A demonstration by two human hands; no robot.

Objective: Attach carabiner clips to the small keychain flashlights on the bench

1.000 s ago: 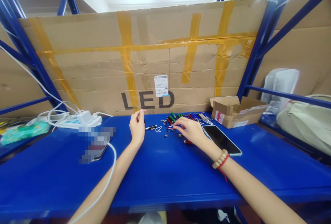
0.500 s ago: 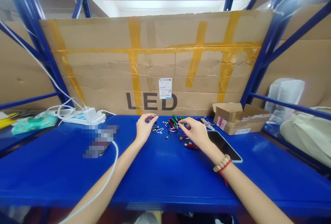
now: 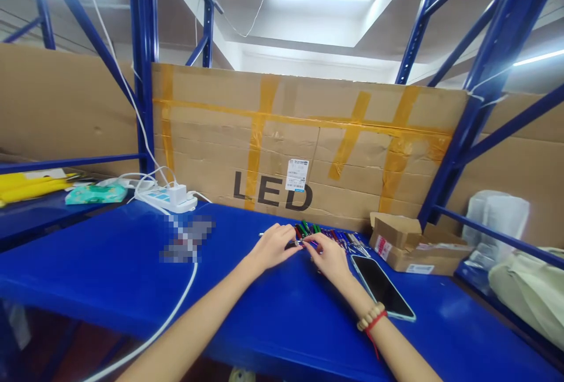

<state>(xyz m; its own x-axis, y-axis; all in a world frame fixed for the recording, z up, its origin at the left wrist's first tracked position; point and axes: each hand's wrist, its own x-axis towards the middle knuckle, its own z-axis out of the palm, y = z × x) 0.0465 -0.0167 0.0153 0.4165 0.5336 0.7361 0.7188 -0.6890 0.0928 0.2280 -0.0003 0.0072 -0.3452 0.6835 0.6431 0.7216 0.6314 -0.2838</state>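
My left hand (image 3: 274, 246) and my right hand (image 3: 328, 257) meet at the middle of the blue table (image 3: 273, 305), fingertips pinched together on a small metal part (image 3: 300, 243) that I cannot make out in detail. Just behind the fingers lies a heap of small red, green and black pen-like keychain pieces (image 3: 315, 230) with silver clips. A bead bracelet with a red string sits on my right wrist.
A dark smartphone (image 3: 382, 287) lies right of my right hand. An open cardboard box (image 3: 409, 247) stands behind it. A white power strip (image 3: 171, 198) with cables sits at the back left, a white cable runs toward me. A taped "LED" cardboard sheet (image 3: 308, 153) backs the table.
My two hands have come together, the left moving right toward the right hand. The camera has tilted up and turned, so the table appears lower and slanted.
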